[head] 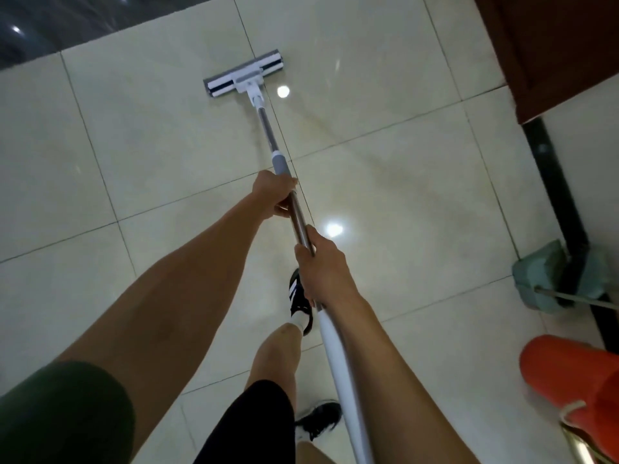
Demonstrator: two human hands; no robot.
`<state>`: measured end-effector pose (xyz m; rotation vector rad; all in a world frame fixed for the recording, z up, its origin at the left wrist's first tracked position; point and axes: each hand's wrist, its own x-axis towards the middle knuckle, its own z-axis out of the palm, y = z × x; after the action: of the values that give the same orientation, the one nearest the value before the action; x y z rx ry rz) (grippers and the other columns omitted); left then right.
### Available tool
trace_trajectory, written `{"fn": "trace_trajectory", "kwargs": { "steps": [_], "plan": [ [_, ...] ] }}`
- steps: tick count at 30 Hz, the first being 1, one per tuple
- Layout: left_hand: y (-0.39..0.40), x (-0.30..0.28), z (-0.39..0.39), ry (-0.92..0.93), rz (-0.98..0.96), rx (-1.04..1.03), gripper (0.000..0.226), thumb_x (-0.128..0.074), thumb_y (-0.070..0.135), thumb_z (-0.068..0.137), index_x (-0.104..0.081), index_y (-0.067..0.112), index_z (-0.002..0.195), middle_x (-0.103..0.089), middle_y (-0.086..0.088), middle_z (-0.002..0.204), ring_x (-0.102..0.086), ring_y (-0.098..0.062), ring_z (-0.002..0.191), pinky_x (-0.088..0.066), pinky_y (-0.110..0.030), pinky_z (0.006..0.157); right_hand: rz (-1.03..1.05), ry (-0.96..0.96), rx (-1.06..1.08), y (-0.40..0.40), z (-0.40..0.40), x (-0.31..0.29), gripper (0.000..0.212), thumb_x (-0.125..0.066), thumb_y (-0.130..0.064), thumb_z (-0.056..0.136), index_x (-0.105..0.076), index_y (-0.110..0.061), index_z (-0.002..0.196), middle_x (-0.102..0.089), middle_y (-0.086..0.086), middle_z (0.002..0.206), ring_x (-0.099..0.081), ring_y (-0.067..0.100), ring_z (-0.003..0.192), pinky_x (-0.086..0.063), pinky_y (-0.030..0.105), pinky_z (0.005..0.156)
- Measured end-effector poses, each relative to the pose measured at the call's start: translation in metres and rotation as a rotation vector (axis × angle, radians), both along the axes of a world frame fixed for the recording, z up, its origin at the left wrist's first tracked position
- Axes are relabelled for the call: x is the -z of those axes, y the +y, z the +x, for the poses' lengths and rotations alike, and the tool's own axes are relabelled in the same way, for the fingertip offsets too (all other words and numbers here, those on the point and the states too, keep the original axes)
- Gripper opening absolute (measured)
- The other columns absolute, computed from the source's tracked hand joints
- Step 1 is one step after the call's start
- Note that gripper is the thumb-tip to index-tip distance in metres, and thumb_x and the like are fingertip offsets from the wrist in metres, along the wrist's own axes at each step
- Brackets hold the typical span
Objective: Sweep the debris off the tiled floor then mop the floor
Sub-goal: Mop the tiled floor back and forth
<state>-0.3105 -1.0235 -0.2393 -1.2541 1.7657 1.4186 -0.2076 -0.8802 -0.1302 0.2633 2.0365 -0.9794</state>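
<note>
A flat mop with a white and grey head (244, 77) lies flat on the cream tiled floor (140, 139), far ahead of me. Its metal pole (268, 128) runs back towards me through a grey collar and ends in a white upper section. My left hand (273, 195) grips the pole just below the grey collar. My right hand (320, 266) grips the pole lower down, nearer my body. Faint streaks show on the tiles to the right of the pole.
A grey-green dustpan (549, 279) stands at the right by a black strip on the floor. An orange bucket (576, 373) sits at the lower right. A dark wooden cabinet (552, 45) fills the upper right corner. Dark flooring lies beyond the tiles at top left. My feet are under the pole.
</note>
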Motion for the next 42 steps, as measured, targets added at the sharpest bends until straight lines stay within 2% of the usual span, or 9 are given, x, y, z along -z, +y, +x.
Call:
{"fn": "trace_trajectory", "kwargs": {
  "steps": [5,10,15,18,21,26,32,36,42],
  "plan": [
    [0.007,-0.003,0.038,-0.004,-0.002,0.078,0.035,-0.070,0.020,0.094,-0.058,-0.004,0.116,-0.072,-0.022,0.103,-0.074,-0.033,0.079,-0.063,-0.044,0.059,-0.021,0.057,0.019,0.004,0.049,0.003,0.030,-0.042,-0.024,0.100,-0.050,-0.014,0.128,-0.057,0.004,0.093,-0.057,0.022,0.079,-0.042,0.028,0.064],
    [0.055,0.003,0.108,-0.006,0.015,0.161,0.040,-0.072,0.020,0.093,-0.058,-0.006,0.119,-0.072,-0.024,0.103,-0.073,-0.031,0.068,-0.062,-0.042,0.054,0.023,0.089,0.051,0.047,0.127,0.004,0.027,-0.041,-0.023,0.098,-0.050,-0.020,0.123,-0.062,0.006,0.097,-0.062,0.025,0.080,-0.051,0.035,0.068],
    [0.114,0.002,0.201,0.013,0.046,0.221,0.044,-0.074,0.023,0.093,-0.055,-0.006,0.122,-0.069,-0.022,0.098,-0.072,-0.029,0.067,-0.060,-0.039,0.049,0.021,0.079,0.139,0.102,0.228,-0.007,0.030,-0.043,-0.020,0.095,-0.052,-0.025,0.123,-0.063,0.004,0.083,-0.058,0.021,0.057,-0.053,0.035,0.053],
    [0.149,-0.006,0.260,-0.005,0.073,0.273,0.043,-0.074,0.023,0.093,-0.057,-0.006,0.119,-0.068,-0.019,0.086,-0.071,-0.027,0.060,-0.061,-0.040,0.052,0.034,0.040,0.183,0.130,0.291,-0.019,0.026,-0.044,-0.024,0.098,-0.050,-0.029,0.123,-0.062,0.001,0.081,-0.061,0.020,0.060,-0.059,0.041,0.060],
    [0.178,-0.018,0.306,-0.015,0.091,0.301,0.039,-0.073,0.022,0.094,-0.057,-0.007,0.115,-0.065,-0.016,0.077,-0.068,-0.024,0.054,-0.058,-0.034,0.045,0.066,0.017,0.212,0.153,0.338,-0.027,0.035,-0.045,-0.027,0.100,-0.046,-0.029,0.136,-0.061,-0.003,0.087,-0.064,0.019,0.071,-0.056,0.035,0.064],
    [0.195,-0.033,0.342,-0.045,0.112,0.351,0.036,-0.070,0.021,0.096,-0.057,-0.006,0.115,-0.064,-0.016,0.080,-0.068,-0.023,0.058,-0.055,-0.030,0.042,0.068,0.013,0.252,0.163,0.377,-0.040,0.034,-0.044,-0.026,0.102,-0.047,-0.021,0.136,-0.058,-0.008,0.087,-0.062,0.013,0.076,-0.052,0.027,0.068],
    [0.179,-0.031,0.318,-0.028,0.067,0.319,0.035,-0.072,0.018,0.094,-0.059,-0.008,0.113,-0.067,-0.018,0.080,-0.068,-0.026,0.054,-0.057,-0.035,0.044,0.037,-0.005,0.295,0.142,0.351,-0.041,0.047,-0.043,-0.030,0.105,-0.036,-0.024,0.151,-0.060,-0.006,0.093,-0.060,0.006,0.069,-0.039,0.013,0.051],
    [0.161,-0.020,0.271,-0.027,0.048,0.327,0.035,-0.069,0.020,0.095,-0.058,-0.007,0.114,-0.067,-0.019,0.084,-0.068,-0.028,0.056,-0.055,-0.033,0.042,0.029,-0.023,0.335,0.119,0.305,-0.034,0.048,-0.041,-0.033,0.106,-0.033,-0.027,0.153,-0.058,-0.009,0.083,-0.061,0.009,0.062,-0.042,0.014,0.046],
    [0.115,0.000,0.124,0.005,-0.009,0.364,0.033,-0.070,0.019,0.094,-0.058,-0.006,0.113,-0.065,-0.015,0.076,-0.066,-0.026,0.052,-0.056,-0.034,0.042,0.001,-0.019,0.415,0.065,0.169,0.005,0.043,-0.042,-0.035,0.104,-0.040,-0.030,0.147,-0.060,0.001,0.080,-0.056,0.014,0.048,-0.051,0.031,0.043]
  ]
}}
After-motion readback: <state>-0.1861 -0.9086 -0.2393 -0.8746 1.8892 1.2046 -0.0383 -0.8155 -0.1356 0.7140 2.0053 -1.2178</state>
